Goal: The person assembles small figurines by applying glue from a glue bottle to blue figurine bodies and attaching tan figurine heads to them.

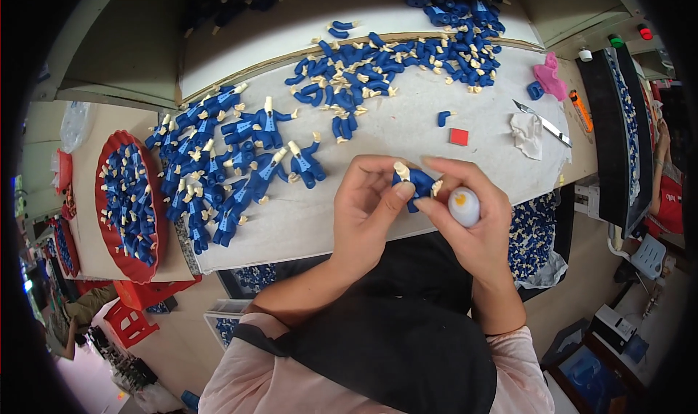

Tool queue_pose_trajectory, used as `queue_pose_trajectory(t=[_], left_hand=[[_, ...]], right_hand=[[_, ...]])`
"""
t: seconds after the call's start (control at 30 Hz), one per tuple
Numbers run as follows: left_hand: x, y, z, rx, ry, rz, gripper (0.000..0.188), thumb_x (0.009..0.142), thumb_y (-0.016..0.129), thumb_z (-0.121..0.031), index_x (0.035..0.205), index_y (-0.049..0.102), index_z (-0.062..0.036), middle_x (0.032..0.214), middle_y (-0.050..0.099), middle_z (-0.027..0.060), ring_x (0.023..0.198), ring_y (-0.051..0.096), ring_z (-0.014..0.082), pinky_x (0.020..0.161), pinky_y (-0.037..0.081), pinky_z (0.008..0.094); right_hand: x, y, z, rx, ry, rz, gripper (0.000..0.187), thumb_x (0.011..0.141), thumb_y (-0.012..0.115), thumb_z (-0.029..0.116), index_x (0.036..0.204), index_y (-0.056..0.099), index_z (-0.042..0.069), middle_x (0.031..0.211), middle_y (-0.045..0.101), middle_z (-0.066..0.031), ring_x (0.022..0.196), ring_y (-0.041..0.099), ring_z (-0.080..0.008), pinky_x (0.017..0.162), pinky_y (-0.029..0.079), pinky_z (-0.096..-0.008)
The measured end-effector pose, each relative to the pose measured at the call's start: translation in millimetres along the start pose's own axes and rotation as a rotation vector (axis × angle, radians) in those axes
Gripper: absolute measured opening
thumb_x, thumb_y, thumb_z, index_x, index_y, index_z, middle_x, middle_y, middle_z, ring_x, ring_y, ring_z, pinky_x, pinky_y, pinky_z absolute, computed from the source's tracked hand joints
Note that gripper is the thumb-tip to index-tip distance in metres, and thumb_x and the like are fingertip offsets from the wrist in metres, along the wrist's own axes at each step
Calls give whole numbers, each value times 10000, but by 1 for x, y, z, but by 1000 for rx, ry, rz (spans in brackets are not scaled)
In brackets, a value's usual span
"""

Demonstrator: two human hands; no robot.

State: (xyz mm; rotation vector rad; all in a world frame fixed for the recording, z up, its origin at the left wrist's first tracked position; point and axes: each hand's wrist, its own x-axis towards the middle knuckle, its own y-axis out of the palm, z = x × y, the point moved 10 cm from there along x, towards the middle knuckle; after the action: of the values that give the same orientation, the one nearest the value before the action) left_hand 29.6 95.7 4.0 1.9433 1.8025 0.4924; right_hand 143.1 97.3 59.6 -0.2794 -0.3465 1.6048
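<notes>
A small blue figure body point(422, 181) with a cream neck is pinched in my left hand point(361, 221) above the front of the table. My right hand point(481, 228) is curled around a small white squeeze bottle point(465, 212) with an orange-yellow tip. Its thumb and fingertips also reach the figure's cream hand point(436, 188) and blue arm. To the left lie several headless figure bodies point(265, 126) in blue with light blue fronts. Farther back is a spread heap of loose blue arms point(371, 68) with cream hands. One loose arm point(443, 118) lies near a red square block point(459, 136).
A red scalloped tray point(159, 217) full of figures stands on the left. At the right are a craft knife point(556, 132), crumpled white tissue point(526, 134), a pink piece point(550, 77) and an orange tool point(580, 110). A dark belt-like tray point(603, 145) runs along the far right.
</notes>
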Motion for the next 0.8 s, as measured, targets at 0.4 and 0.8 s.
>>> queue_pose_trajectory(t=[0.4,0.8], left_hand=[[-4,21,26,-728,-422,73,227,854,476,-134,1075,429,-109,1161,458,95,1039,472,185,829,403,284],[-4,25,35,-698,-588,196,269,838,485,-315,1008,463,-109,1093,516,119,950,533,184,795,443,333]], right_hand=[[-14,-1,28,-153,-300,-178,448,570,708,-9,990,550,5,908,497,-98,574,474,-90,516,384,-196],[-25,-1,36,-248,-431,-165,415,565,667,-79,959,571,7,968,539,-130,688,576,-154,462,427,-194]])
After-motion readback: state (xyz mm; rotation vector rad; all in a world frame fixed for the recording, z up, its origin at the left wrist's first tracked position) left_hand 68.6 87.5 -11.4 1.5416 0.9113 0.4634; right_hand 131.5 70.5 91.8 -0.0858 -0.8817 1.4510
